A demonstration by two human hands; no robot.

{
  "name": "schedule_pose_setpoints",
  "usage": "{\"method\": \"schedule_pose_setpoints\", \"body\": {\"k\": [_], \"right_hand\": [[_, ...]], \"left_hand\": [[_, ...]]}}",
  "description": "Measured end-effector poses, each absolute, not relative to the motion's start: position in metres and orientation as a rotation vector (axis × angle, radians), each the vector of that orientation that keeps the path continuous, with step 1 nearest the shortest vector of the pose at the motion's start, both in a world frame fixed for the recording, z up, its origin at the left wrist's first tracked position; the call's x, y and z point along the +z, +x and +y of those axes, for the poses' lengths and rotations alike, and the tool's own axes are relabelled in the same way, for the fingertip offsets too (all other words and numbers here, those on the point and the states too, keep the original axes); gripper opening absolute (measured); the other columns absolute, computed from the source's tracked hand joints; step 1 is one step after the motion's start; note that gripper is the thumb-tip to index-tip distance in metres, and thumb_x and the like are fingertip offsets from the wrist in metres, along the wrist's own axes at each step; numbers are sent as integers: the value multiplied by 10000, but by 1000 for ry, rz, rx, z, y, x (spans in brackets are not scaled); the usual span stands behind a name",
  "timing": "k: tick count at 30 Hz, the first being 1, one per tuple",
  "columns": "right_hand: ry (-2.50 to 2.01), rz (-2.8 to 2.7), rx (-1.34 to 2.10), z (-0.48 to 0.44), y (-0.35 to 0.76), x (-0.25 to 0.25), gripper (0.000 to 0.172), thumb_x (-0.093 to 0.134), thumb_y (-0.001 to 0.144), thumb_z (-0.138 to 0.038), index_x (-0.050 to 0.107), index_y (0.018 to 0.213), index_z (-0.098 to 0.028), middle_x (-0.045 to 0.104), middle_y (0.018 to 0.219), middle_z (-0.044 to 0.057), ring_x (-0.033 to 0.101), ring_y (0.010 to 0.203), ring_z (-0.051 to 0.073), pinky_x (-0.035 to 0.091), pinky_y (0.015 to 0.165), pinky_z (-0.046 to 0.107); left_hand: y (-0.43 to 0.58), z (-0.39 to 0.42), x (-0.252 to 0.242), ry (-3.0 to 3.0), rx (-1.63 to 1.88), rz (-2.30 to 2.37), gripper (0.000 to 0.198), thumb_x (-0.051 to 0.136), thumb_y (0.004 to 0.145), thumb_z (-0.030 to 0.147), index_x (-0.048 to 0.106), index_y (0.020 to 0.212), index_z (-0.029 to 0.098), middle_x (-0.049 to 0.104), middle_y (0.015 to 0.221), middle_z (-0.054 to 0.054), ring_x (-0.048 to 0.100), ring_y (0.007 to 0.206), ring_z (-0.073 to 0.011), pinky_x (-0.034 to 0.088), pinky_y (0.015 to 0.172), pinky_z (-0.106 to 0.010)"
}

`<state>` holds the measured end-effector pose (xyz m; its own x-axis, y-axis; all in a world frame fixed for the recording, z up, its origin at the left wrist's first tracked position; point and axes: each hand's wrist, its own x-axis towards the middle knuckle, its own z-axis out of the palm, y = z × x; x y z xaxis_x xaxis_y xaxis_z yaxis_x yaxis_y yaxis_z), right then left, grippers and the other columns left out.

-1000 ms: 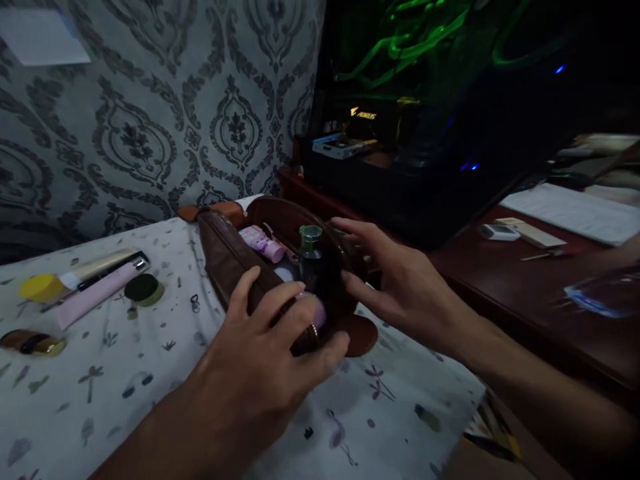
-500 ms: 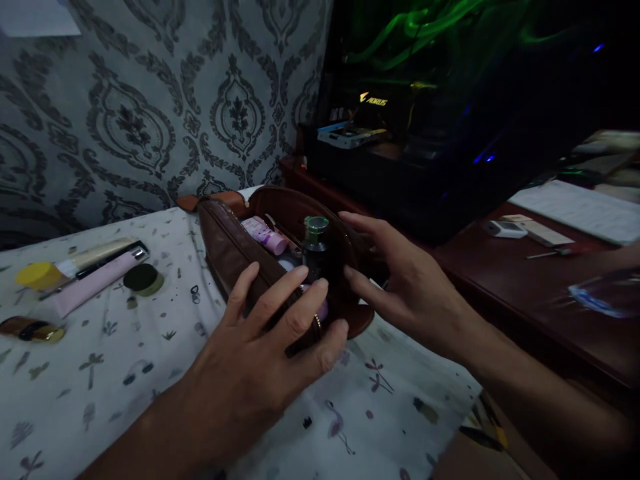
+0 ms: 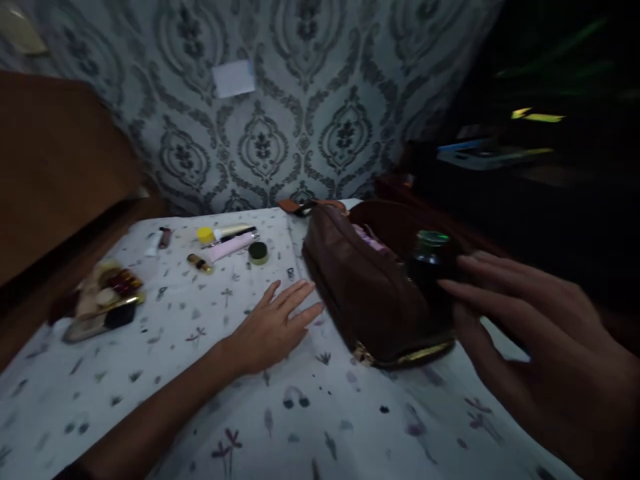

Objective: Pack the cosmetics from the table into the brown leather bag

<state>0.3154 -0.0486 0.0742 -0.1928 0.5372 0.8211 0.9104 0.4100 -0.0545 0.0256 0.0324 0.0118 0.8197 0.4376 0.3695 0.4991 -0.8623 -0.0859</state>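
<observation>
A brown leather-like bag stands unzipped on the patterned cloth. Out of its opening rises a dark bottle with a shiny greenish cap, beside a pink-purple tube lying inside. My left hand is stretched out over the cloth, left of the bag, with fingers spread and nothing in them. My right hand is at the bag's right side, its fingertips close to the bottle; the fingers are extended, with a gap to the thumb. Blur hides whether they touch the rim.
Left of the bag lie a pink tube, a yellow-capped tube, a dark round-lidded jar and a small gold-and-brown item. Farther left sits a pouch with small items. A dark computer case stands at the right.
My left hand has left the bag's near edge and moved left over the cloth. My right hand stays by the bag's right side. The view has swung left.
</observation>
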Motion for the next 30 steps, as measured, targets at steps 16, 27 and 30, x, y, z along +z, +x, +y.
{"method": "schedule_pose_setpoints", "body": {"k": [16, 27, 30], "right_hand": [[-821, -2228, -289, -58, 252, -2, 313, 540, 896, -130, 680, 1149, -249, 587, 1412, 87, 483, 1387, 284, 489, 1089, 486], [-951, -2304, 256, -6, 172, -19, 264, 471, 902, -130, 682, 1049, -186, 628, 1284, 151, 568, 1275, 261, 543, 1017, 460], [-966, -2244, 334, 9, 159, -22, 262, 470, 891, -142, 679, 1044, -179, 644, 1239, 147, 599, 1215, 254, 541, 1010, 456]], "left_hand": [[-47, 91, -4, -2460, -558, -1612, 270, 432, 973, 225, 561, 1208, 197, 568, 1341, -133, 478, 1299, -276, 357, 1110, -506], [-111, 124, -17, -2085, -630, -2087, 406, 344, 1019, 347, 523, 1352, 199, 455, 1483, -164, 409, 1373, -335, 405, 1066, -516], [-116, 124, -12, -2070, -615, -2077, 365, 356, 1019, 353, 605, 1239, 203, 548, 1336, -141, 520, 1205, -295, 442, 1002, -453]]}}
